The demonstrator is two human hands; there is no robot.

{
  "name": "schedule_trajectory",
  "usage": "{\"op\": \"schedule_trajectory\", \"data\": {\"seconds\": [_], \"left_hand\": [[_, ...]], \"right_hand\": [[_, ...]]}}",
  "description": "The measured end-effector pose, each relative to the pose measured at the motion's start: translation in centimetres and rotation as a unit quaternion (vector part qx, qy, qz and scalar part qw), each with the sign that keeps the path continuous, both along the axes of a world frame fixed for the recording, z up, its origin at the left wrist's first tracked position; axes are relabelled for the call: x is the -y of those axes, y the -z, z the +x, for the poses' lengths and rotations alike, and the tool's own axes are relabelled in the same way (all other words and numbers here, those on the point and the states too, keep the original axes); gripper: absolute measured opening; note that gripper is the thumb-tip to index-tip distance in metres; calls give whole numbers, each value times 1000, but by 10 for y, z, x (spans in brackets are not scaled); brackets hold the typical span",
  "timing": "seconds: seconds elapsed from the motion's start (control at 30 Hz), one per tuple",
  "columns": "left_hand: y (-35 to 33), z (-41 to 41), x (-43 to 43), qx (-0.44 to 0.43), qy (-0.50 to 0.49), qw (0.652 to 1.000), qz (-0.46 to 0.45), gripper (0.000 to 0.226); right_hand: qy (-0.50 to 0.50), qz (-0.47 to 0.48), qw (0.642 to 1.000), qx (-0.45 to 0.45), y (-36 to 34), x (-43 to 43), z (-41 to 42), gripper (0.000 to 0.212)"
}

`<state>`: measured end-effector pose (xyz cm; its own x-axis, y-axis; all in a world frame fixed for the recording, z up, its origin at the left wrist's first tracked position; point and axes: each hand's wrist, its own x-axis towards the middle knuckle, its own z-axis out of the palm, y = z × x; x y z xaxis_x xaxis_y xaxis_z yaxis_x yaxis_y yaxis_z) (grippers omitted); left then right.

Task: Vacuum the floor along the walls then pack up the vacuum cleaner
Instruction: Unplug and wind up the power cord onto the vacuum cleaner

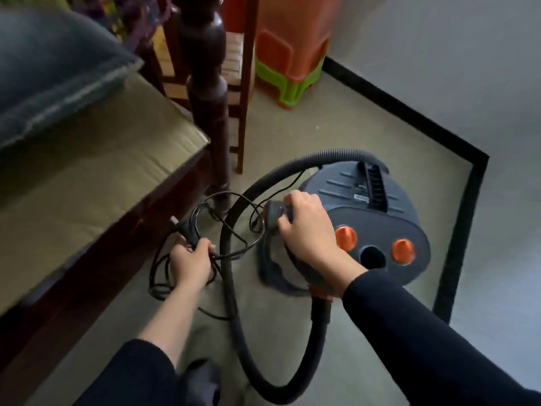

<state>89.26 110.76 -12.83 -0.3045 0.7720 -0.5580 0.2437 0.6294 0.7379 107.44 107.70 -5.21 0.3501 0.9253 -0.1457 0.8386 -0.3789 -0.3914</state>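
Observation:
A dark grey canister vacuum cleaner point(377, 218) with two orange knobs stands on the floor near a wall corner. Its black ribbed hose point(231, 288) loops from the back of the body round to the front near my feet. My right hand point(307, 227) grips a dark rounded part point(273, 215) on the vacuum's left side. My left hand point(190, 262) holds the thin black power cord point(225, 227), which lies in loose loops on the floor beside the bed.
A bed point(87, 177) with a dark wooden post point(207, 92) and a grey pillow point(49, 71) fills the left. A wooden chair point(240, 83) and stacked orange and green plastic stools point(289, 54) stand behind. A black skirting line point(456, 206) edges the floor on the right.

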Motion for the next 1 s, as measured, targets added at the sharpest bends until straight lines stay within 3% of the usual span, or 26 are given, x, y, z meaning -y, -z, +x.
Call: {"op": "schedule_trajectory", "data": {"seconds": [0.13, 0.3, 0.47, 0.6, 0.7, 0.8, 1.0], "left_hand": [[-16, 24, -19, 40, 9, 999, -10, 14], [-25, 39, -49, 25, 39, 999, -2, 11], [-19, 44, -73, -9, 49, 999, -14, 16], [-23, 64, -80, 9, 60, 998, -18, 26], [-23, 70, -85, 37, 52, 998, -15, 9], [-20, 70, -90, 61, 41, 997, -8, 26], [-22, 68, -88, 89, 40, 995, -26, 6]], "right_hand": [[63, -57, 980, 178, -4, -15, 48, 40], [246, -175, 930, 211, 18, -24, 107, 70], [177, -253, 920, 240, 27, -22, 129, 37], [159, -226, 939, 206, 27, -20, 136, 33], [168, -207, 948, 173, 23, -16, 137, 28], [174, -187, 953, 162, 21, -3, 132, 23], [156, -191, 960, 131, 17, 46, 127, 9]]}}
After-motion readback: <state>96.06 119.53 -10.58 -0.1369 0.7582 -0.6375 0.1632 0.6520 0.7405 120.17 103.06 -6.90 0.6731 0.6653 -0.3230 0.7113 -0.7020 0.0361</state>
